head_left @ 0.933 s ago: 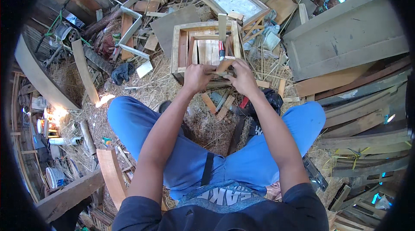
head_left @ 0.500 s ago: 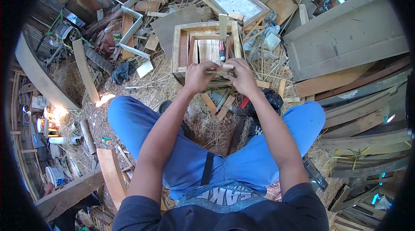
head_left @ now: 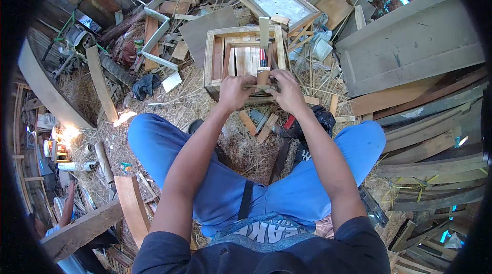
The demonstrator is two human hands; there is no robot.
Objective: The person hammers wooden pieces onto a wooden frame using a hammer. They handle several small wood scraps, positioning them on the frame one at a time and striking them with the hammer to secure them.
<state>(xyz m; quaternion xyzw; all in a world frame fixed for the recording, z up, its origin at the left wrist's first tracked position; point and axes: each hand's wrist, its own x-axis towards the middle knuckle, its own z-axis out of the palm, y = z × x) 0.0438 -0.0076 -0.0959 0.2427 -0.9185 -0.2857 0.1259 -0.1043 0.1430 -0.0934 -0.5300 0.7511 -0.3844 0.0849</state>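
Note:
Both hands are held together over the near edge of a wooden box frame point(head_left: 209, 64). The closed fingers of my left hand point(head_left: 236, 92) and my right hand point(head_left: 288, 91) grip a small brown piece point(head_left: 263, 77) between them. It stands up with a folded look; whether it is sandpaper or thin wood I cannot tell. Just beyond it, a tool with a red and black handle point(head_left: 263, 59) lies on the box, its near end hidden behind the brown piece. A pale wooden strip point(head_left: 264, 30) sticks out past the tool. Inside the box is a smaller reddish wooden frame point(head_left: 246, 45).
Wood scraps and a framed panel point(head_left: 277, 1) lie beyond the box. A large grey panel point(head_left: 410, 43) leans at the right, above stacked boards point(head_left: 435, 146). A curved-looking plank point(head_left: 48, 87) stands at the left. Another person's arm point(head_left: 67, 205) shows at lower left, beside a beam point(head_left: 84, 228).
The brown piece has turned from lying across my fingers to standing up, covering part of the tool. My hands barely moved. The other person has come further into view at lower left.

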